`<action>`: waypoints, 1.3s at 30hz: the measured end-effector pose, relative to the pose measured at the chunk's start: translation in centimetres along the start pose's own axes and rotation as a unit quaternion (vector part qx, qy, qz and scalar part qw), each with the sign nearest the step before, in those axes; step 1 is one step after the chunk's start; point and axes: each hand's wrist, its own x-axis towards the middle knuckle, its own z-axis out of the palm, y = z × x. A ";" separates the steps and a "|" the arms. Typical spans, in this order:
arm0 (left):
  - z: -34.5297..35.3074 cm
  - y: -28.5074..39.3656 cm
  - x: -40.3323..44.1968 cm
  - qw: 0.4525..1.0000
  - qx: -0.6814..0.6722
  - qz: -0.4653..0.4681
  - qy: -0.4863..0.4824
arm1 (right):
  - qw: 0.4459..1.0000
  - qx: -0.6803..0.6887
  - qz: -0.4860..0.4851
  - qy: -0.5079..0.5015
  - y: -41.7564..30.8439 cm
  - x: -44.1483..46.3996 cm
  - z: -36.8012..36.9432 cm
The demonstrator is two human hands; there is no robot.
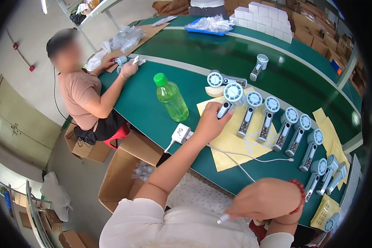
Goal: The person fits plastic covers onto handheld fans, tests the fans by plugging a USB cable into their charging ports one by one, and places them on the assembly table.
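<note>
My left hand is wrapped round the handle of a light-blue handheld fan, with its round head up. Near my body, my right hand is closed, with a red bead bracelet at the wrist. A small white piece with a shiny end sticks out from its fingers; blur hides its exact kind. Several more handheld fans lie in a row to the right, some on a yellow sheet. A white charger has white cables; one runs behind my right hand.
A green-capped bottle stands left of my left hand. Another fan lies on the green belt. A co-worker sits at the left handling a fan. White boxes and a blue tray are at the back.
</note>
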 end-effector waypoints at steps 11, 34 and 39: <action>-1.8 3.9 -0.2 0.960 -0.261 -0.070 -0.067 | 0.994 -0.072 0.065 0.050 0.7 1.6 1.3; -1.5 16.9 5.5 0.572 -0.802 0.009 -0.171 | 0.753 -0.052 0.104 0.648 1.8 0.1 -1.9; 0.7 14.9 7.5 0.555 -0.801 0.010 -0.224 | 0.743 -0.078 0.153 0.647 3.4 0.4 -3.0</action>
